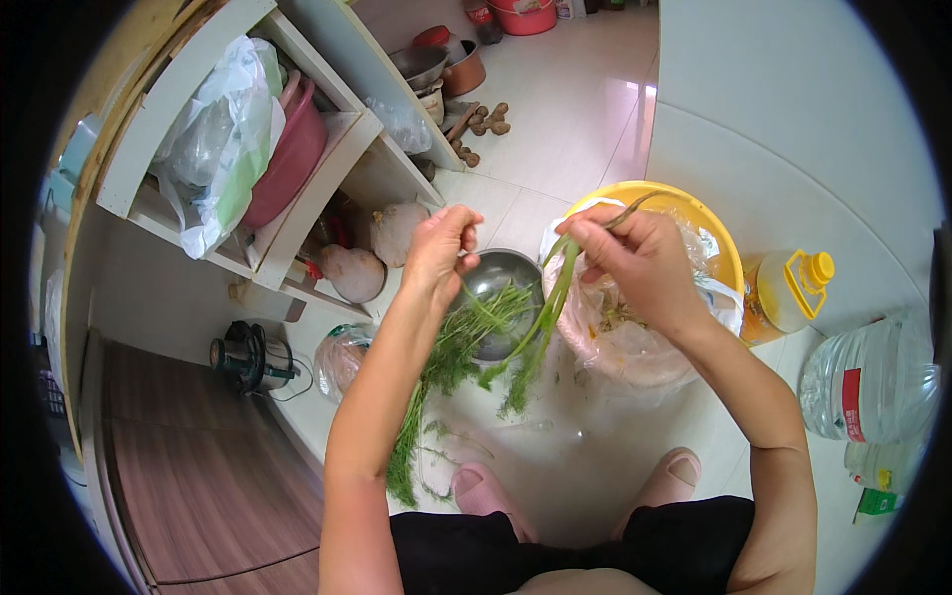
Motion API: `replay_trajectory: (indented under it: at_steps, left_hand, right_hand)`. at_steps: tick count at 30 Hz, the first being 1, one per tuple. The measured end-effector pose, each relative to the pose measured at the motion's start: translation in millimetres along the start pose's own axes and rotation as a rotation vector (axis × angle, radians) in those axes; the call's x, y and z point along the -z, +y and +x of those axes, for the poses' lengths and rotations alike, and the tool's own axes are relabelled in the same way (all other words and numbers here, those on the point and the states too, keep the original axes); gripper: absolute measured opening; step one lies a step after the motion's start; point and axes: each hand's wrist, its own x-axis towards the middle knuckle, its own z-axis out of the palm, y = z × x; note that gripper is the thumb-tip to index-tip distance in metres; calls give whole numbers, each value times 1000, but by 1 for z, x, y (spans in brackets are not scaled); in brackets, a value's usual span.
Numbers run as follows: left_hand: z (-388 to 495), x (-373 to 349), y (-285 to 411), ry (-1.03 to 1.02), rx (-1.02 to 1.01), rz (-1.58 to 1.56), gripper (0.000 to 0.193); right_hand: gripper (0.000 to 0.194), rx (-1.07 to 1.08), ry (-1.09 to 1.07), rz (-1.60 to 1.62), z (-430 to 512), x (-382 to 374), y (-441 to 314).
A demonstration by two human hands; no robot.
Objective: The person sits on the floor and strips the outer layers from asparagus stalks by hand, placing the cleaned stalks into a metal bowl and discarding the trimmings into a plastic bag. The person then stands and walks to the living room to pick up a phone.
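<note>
My right hand (632, 260) grips a stalk of leafy green herb (561, 286), its brown root end sticking out above the fingers and its fronds hanging down. To its left my left hand (446, 245) is raised with curled fingers; whether a small bit is pinched between them cannot be told. Below the hands a metal bowl (506, 269) stands on the floor, with feathery green herbs (468, 335) lying over its edge and down to the floor. Under my right hand is a yellow basin (725, 223) lined with plastic bags that hold plant scraps.
An oil bottle (773, 290) and large water jugs (866, 379) stand at the right. Squashes (353, 273) sit by the shelf unit (320, 201) at the left, near an electric appliance (256, 353). Ginger-like roots (489, 119) lie farther off. Pink slippers (483, 487) are on my feet.
</note>
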Motion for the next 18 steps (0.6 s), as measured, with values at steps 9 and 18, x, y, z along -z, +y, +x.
replay_trajectory:
  at_steps: [9,18]
  left_hand:
    - [96,65,-137,77,-291,936,25]
    - [22,3,-43,-453,-89,263,39]
  right_hand:
    - [27,-181,67,169,7,32,-10]
    - [25,-284,62,147,14,25,15]
